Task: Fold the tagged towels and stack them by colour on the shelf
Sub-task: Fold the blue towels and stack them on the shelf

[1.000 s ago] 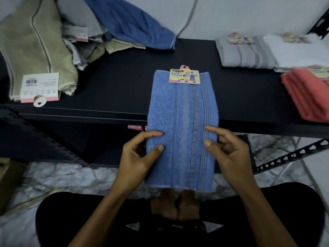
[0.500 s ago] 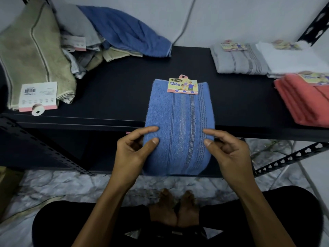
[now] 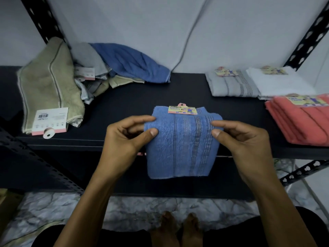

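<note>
A folded blue towel (image 3: 181,145) with grey stripes and a yellow tag (image 3: 182,110) lies half on the black shelf (image 3: 135,102), its lower part hanging over the front edge. My left hand (image 3: 128,138) pinches its left edge between thumb and fingers. My right hand (image 3: 243,141) pinches its right edge the same way. Folded tagged towels sit at the right: a grey one (image 3: 231,84), a white one (image 3: 279,82) and a coral stack (image 3: 300,122).
A heap of unfolded towels lies at the back left: an olive one (image 3: 48,82) with a white label (image 3: 50,120), a grey one (image 3: 87,57) and a blue one (image 3: 131,63). Black perforated shelf posts (image 3: 309,32) rise at both sides. Marble floor and my feet (image 3: 178,227) show below.
Both hands have moved up and forward along the blue towel's edges toward the tag end, and the hanging lower part has shortened. The view has tilted upward.
</note>
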{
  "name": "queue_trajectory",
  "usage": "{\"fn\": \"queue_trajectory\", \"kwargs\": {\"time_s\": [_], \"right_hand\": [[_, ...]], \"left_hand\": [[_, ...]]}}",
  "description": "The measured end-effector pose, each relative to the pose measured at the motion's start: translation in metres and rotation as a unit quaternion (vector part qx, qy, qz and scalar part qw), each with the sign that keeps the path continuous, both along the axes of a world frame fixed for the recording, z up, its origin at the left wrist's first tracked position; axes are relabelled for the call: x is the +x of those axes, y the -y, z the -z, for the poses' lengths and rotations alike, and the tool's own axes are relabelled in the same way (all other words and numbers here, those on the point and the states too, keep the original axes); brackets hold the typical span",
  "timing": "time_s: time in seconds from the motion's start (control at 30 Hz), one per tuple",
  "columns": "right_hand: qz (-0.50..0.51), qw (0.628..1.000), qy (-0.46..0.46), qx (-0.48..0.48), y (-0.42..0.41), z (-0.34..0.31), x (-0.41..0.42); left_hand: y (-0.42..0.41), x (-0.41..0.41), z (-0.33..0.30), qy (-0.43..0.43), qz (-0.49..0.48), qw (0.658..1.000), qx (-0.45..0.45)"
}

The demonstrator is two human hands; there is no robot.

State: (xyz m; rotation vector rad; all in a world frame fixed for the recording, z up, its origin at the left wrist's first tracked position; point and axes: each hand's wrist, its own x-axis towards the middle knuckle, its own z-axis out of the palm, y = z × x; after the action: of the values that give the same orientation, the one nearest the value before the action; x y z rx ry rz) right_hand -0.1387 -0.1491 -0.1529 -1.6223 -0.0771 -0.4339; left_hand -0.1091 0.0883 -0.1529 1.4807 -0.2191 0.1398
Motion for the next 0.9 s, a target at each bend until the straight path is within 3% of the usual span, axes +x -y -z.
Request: {"fn": "queue_trajectory", "kwargs": {"time_s": [0.23, 0.33, 0.43, 0.57, 0.63, 0.9], "right_hand": [[-0.047, 0.996, 0.061, 0.040, 0.004, -0.076, 0.019], [-0.088, 0.995, 0.034, 0.023, 0.010, -0.092, 0.022], [-0.093, 0.993, 0.008, -0.065, 0.014, -0.100, 0.024], [-0.031, 0.976, 0.014, -0.214, 0.015, -0.107, 0.028], [-0.010, 0.963, 0.018, -0.268, 0.017, -0.108, 0.031], [-0.067, 0.977, 0.000, -0.204, 0.022, -0.112, 0.034]], "left_hand": [[-0.001, 0.017, -0.073, 0.103, -0.046, 0.991, 0.069], [-0.001, 0.016, -0.092, 0.123, -0.068, 0.985, 0.095], [-0.005, 0.017, -0.103, 0.127, -0.093, 0.975, 0.155], [-0.006, 0.018, -0.104, 0.160, -0.157, 0.925, 0.308], [-0.006, 0.020, -0.103, 0.166, -0.161, 0.914, 0.333], [-0.010, 0.041, -0.101, 0.130, -0.073, 0.934, 0.324]]}}
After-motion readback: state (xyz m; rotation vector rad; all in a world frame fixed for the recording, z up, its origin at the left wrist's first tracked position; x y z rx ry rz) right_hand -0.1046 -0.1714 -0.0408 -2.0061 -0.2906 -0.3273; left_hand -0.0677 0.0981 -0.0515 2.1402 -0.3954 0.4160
